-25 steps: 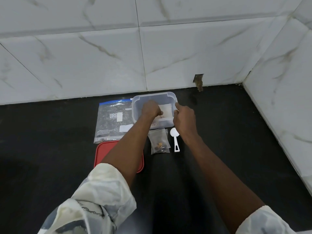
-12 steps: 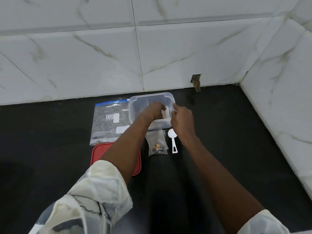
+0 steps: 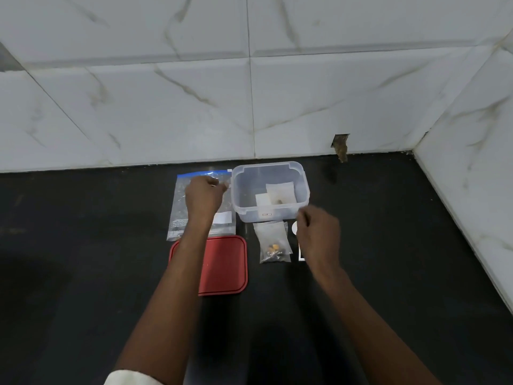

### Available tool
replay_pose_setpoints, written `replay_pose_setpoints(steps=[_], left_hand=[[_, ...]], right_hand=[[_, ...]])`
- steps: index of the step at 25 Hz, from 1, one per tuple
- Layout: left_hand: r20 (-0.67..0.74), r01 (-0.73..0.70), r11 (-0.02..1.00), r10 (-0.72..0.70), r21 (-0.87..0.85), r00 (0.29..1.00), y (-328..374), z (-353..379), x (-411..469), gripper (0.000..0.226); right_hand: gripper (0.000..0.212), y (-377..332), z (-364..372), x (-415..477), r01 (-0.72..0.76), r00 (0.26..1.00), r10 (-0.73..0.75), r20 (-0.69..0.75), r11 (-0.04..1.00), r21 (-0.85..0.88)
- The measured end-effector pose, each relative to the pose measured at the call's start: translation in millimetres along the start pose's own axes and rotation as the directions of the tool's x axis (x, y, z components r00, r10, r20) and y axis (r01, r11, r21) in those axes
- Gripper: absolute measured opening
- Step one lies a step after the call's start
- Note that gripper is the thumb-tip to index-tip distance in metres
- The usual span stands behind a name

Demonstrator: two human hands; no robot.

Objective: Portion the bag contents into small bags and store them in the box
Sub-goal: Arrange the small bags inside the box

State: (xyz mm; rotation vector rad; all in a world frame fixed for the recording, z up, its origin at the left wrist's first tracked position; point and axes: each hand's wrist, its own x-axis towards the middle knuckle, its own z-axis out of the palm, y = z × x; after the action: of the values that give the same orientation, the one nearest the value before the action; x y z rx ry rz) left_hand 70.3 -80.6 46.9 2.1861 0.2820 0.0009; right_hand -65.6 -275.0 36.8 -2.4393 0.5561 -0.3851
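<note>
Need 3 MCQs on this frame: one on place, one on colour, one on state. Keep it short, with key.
1. Where does the red lid lie?
A. on the clear box
B. on the counter, in front of the large zip bag
C. against the wall

2. What colour is the seal strip of the large zip bag?
A. blue
B. green
C. yellow

3. What state is the clear box in?
A. lidded
B. upside down
C. open, small bags inside

Key:
1 B: the lid lies flat on the black counter, on the near side of the zip bag.
2 A: a blue strip runs along its top edge.
3 C: there is no lid on it, and small bags show inside.
</note>
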Motion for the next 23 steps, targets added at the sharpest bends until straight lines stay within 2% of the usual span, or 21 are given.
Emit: replay_pose_setpoints(steps=[2,4,7,10,13,16,19,21,23], left_hand=[[0.162,0.160,0.971,-0.131,-0.176,0.978,-12,0,-3,0.025],[0.216,0.223,0.941,-0.170,-0.253,0.962,-16,3,-3,0.028],[0.258,0.242,0.915,-0.161,-0.323,0.953,-12,2,-6,0.021],[0.266,0.237,0.912,-0.150,-0.335,0.952,-9,1,-6,0.024],[0.278,0.223,0.918,-0.132,-0.327,0.951,-7,2,-7,0.030],[0.288,0.259,0.898,-0.158,-0.356,0.944,-7,2,-7,0.033],[0.290,0.262,0.898,-0.160,-0.354,0.943,-7,2,-7,0.032],[0.296,0.274,0.891,-0.169,-0.362,0.940,-7,3,-6,0.032],[0.301,0.279,0.889,-0.172,-0.362,0.938,-7,2,-6,0.032]], right_hand=[[0.022,-5,12,-21,-0.071,0.978,0.096,0.188,0.988,-0.138],[0.025,-11,27,-30,-0.075,0.951,0.150,0.269,0.960,-0.271],[0.017,-16,40,-32,-0.092,0.943,0.197,0.268,0.929,-0.358],[0.018,-18,44,-32,-0.125,0.949,0.223,0.221,0.915,-0.384],[0.015,-19,47,-32,-0.143,0.941,0.245,0.235,0.913,-0.382],[0.010,-17,48,-31,-0.156,0.946,0.235,0.224,0.934,-0.322],[0.012,-21,38,-29,-0.066,0.947,0.129,0.294,0.974,-0.215],[0.014,-33,22,-27,-0.011,0.931,0.027,0.365,0.999,-0.048],[0.015,-49,-1,-17,-0.001,0.927,-0.068,0.369,0.983,0.184]])
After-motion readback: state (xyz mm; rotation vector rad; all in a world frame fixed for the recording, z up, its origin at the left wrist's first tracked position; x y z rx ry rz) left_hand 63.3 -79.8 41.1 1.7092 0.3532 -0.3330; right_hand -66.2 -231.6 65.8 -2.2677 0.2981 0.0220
